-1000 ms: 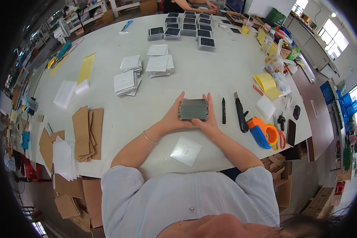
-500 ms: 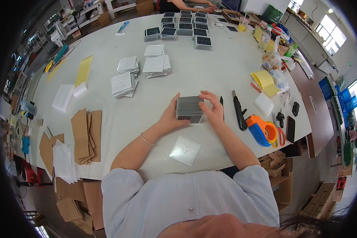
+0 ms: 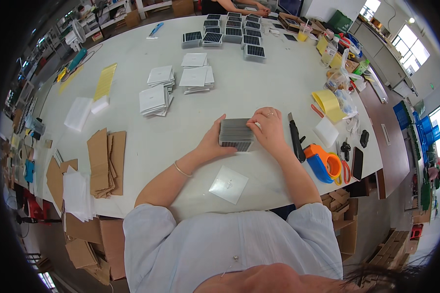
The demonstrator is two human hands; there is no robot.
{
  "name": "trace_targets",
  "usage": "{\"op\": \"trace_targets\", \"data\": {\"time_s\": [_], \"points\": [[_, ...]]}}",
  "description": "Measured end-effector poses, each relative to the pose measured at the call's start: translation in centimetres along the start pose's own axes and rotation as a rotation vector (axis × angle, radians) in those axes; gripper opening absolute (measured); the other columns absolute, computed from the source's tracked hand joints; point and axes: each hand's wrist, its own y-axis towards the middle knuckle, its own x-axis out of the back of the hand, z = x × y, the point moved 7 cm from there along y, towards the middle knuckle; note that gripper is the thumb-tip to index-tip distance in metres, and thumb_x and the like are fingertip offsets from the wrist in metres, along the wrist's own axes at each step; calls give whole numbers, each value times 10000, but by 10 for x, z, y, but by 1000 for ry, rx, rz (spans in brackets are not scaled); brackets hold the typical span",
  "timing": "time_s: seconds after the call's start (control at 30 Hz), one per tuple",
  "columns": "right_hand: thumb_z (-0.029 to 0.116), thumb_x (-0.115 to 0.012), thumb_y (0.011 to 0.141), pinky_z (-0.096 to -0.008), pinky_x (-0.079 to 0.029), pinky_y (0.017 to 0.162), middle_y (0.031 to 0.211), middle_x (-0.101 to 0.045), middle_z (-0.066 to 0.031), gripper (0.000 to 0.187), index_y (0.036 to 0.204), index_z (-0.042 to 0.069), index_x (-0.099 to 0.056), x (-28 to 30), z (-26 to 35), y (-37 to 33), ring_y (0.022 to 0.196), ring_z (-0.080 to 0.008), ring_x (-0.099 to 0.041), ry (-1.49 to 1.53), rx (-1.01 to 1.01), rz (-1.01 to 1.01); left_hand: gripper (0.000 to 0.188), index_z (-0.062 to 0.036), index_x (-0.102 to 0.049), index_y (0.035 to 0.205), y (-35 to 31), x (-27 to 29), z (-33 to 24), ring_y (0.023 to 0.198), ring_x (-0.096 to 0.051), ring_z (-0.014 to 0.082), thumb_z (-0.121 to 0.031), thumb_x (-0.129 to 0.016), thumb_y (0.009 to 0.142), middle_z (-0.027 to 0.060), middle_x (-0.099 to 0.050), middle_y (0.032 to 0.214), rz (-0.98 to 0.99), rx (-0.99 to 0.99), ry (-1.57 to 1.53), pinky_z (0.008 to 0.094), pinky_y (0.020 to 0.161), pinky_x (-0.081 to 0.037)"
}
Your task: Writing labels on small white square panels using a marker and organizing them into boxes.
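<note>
In front of me stands a tight stack of thin, square grey panels (image 3: 236, 131), dark cells showing along its near side. My left hand (image 3: 214, 140) grips the left side of the stack, thumb along the near edge and fingers toward the far corner. My right hand (image 3: 269, 128) is closed at the right edge, its thumb and a fingertip pinched against the panels; other fingers curl back. A single white square card (image 3: 229, 184) lies flat between my forearms. Beyond the left hand sit several piles of white squares (image 3: 154, 100).
Stacks of dark-celled panels (image 3: 233, 33) stand at the far side. Right of my hand lie a black-handled cutter (image 3: 296, 141), an orange and blue tape dispenser (image 3: 326, 163) and a phone (image 3: 357, 163). Cardboard pieces (image 3: 102, 163) are at left. Another person's hands (image 3: 262, 11) rest at the far edge.
My right hand has gone from spread fingers to a pinch at the stack's right edge. The left hand keeps its hold. The view has shifted slightly.
</note>
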Motion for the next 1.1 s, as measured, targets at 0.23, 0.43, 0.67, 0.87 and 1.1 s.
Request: {"op": "trace_targets", "data": {"time_s": [0.23,0.43,0.67,0.87,1.1], "points": [[245,-510,982,-341,-406,910,967,-619,-46,222,895,63,-602,-16,-77,-34,1002,-193,-558,921,-556,-377,1138,-7,-99,1485,0,-3,2,1242,-476,317,-225,-848,657,203,-469,1320,11,-11,-21,367,1069,-351],[537,-250,1011,-344,-353,1006,1271,-530,-69,585,1337,82,-422,-83,-56,-54,1179,-176,-478,1233,-767,-98,1233,-63,65,1509,-3,-3,9,1332,-352,292,-179,-839,679,189,-332,1422,-11,-44,-250,375,1106,-290],[434,-281,1022,-297,-351,977,1166,-481,-73,470,1220,43,-449,-99,-50,-73,1068,-155,-457,1001,-672,-318,1205,-122,47,1522,-6,-14,8,1338,-330,276,-141,-828,692,166,-308,1433,-82,8,-392,374,1101,-295],[387,-294,1029,-289,-349,967,1131,-473,-73,409,1204,46,-436,-87,-18,-86,1062,-156,-445,1047,-656,-365,1199,-160,-31,1532,-1,-8,8,1337,-339,253,-107,-842,651,150,-320,1451,43,-25,-446,366,1099,-304],[287,-357,1031,-282,-351,968,1160,-467,-75,344,1252,30,-412,-70,12,-94,1073,-153,-443,941,-596,-237,1218,-147,-110,1530,14,4,1,1364,-326,244,-174,-871,579,117,-314,1495,309,-95,-464,374,1124,-274]]}}
